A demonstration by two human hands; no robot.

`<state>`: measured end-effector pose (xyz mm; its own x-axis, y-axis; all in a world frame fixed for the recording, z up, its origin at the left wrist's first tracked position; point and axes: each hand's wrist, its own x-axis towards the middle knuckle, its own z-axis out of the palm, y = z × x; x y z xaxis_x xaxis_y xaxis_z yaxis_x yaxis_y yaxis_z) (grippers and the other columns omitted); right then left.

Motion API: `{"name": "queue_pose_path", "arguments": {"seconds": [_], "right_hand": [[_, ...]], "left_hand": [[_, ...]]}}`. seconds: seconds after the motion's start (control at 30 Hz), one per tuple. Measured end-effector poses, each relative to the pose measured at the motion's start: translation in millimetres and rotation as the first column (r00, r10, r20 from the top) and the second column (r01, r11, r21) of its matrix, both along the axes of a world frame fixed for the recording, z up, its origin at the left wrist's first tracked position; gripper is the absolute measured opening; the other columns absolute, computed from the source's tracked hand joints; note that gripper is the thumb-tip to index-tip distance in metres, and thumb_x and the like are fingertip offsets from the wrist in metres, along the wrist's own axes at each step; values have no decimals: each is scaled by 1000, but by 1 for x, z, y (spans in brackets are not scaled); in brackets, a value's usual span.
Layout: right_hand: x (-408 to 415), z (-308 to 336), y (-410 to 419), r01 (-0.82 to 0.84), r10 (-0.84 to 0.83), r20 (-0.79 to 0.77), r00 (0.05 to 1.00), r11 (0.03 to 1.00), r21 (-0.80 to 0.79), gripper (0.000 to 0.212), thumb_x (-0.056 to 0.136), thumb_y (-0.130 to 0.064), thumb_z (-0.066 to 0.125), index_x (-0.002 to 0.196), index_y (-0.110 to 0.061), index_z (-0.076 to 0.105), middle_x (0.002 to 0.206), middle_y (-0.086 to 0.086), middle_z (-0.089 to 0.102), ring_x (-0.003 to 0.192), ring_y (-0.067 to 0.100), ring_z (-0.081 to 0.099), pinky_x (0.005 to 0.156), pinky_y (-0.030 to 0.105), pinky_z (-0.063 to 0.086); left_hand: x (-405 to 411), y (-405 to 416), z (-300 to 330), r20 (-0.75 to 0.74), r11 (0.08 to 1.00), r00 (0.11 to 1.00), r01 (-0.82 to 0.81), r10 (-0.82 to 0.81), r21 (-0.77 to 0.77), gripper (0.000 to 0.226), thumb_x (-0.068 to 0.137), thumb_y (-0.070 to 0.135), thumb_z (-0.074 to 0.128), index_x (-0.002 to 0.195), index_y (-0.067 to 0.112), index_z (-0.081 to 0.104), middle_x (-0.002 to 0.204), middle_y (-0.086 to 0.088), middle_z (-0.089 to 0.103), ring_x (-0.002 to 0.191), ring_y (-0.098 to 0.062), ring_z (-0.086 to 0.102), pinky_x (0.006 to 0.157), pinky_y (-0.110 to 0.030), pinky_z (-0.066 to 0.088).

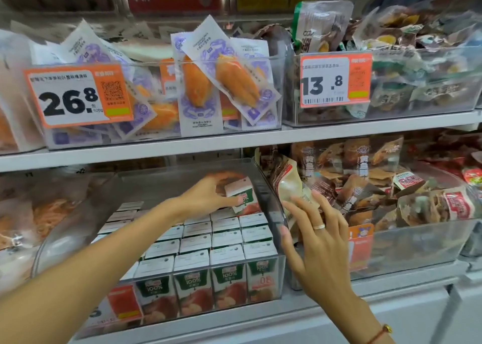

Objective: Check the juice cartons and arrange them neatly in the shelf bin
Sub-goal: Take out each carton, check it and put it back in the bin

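Note:
A clear shelf bin (280,278) on the lower shelf holds several rows of small green-and-white juice cartons (227,242), standing upright with apple pictures on their fronts. At the back right of the bin, my left hand (208,195) grips one tilted juice carton (241,195) above the rows, thumb on its front. My right hand (315,236) is beside the bin's right wall, fingers straight and spread, touching the wall and a beige snack pouch (289,187) behind it. It holds nothing.
To the right stands a clear bin (417,242) full of brown snack packets. The upper shelf carries bins of purple-and-orange packets (198,82) with price tags 26.8 (75,95) and 13.8 (335,80). The shelf edge (234,142) runs just above my hands.

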<state>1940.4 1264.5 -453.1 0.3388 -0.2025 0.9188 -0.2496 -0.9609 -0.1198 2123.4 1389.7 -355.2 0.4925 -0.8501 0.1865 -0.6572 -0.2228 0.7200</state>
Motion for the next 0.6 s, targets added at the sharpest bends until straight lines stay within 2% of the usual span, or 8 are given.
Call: {"name": "queue_pose_path", "arguments": {"seconds": [0.13,0.17,0.23,0.27,0.37,0.53,0.6], "right_hand": [[0,0,0,2,-2,-10,1000,1000,-2,39,93,-37,46,117,-15,67,126,0,63,133,25,40,106,41,30],[0,0,0,1,-1,-9,1000,1000,-1,39,93,-37,45,117,-15,67,126,0,63,134,25,40,106,40,30],[0,1,0,3,-3,-7,1000,1000,0,39,93,-37,46,118,-16,67,126,0,63,134,24,39,106,40,30],[0,1,0,4,-4,-6,1000,1000,3,39,93,-37,46,118,-16,67,126,0,63,134,24,39,106,40,30],[2,0,0,15,-15,6,1000,1000,-1,38,93,-36,46,117,-16,67,126,0,64,133,24,40,106,41,29],[2,0,1,16,-16,13,1000,1000,10,38,93,-36,46,116,-16,68,126,0,64,134,24,40,107,39,28],[2,1,2,13,-13,15,1000,1000,8,38,93,-36,46,116,-15,68,125,0,64,133,24,40,107,39,27]], "left_hand": [[-1,-17,-10,198,986,980,0,-34,168,50,91,22,67,137,15,51,127,7,53,104,-9,52,75,1,39],[0,-20,-14,219,981,975,1,-45,194,50,92,22,66,138,13,51,133,4,53,108,-13,53,81,-3,42],[2,-23,-20,235,971,970,-1,-57,238,46,94,25,62,138,14,53,142,0,51,121,-17,52,99,-20,42],[3,-23,-22,234,969,970,8,-68,248,43,95,26,61,136,16,55,143,0,52,125,-16,51,102,-23,40],[7,-21,-26,233,967,968,34,-95,251,35,98,26,57,132,18,60,139,3,56,126,-11,51,100,-17,35],[15,-19,-28,260,963,963,-3,-69,270,33,96,36,57,128,27,62,139,7,55,128,-11,49,111,-32,35],[19,-22,-25,270,962,960,1,-77,272,29,96,32,59,123,27,66,130,7,58,124,-12,51,105,-25,39]]}}
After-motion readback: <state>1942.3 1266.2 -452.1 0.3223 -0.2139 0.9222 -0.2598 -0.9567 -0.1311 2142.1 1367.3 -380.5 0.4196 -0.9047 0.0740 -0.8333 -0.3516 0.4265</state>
